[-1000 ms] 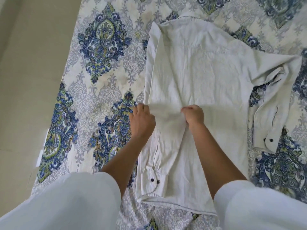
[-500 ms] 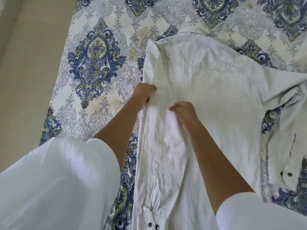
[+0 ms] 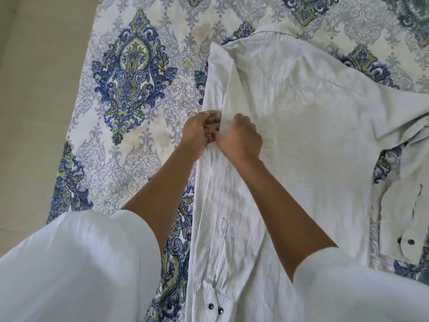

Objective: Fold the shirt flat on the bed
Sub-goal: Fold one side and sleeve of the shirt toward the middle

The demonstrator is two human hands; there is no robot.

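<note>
A white long-sleeved shirt (image 3: pixel 301 140) lies back up on the patterned bed sheet (image 3: pixel 130 84), collar at the far end. Its left sleeve is folded in along the left side, the cuff with dark buttons (image 3: pixel 214 307) near me. My left hand (image 3: pixel 199 131) and my right hand (image 3: pixel 241 138) are close together on the folded sleeve, about halfway up the shirt's left edge. Both have curled fingers pinching the sleeve fabric. The right sleeve (image 3: pixel 408 205) lies crumpled at the right, its cuff pointing toward me.
The bed's left edge runs diagonally, with plain beige floor (image 3: pixel 34 89) beyond it. My white sleeves (image 3: pixel 76 263) fill the lower corners of the view. Bare patterned sheet stretches left of the shirt and beyond the collar.
Both hands slid up the folded left sleeve toward the collar and drew closer together. The view moved forward with them, so the shirt's lower hem left the frame.
</note>
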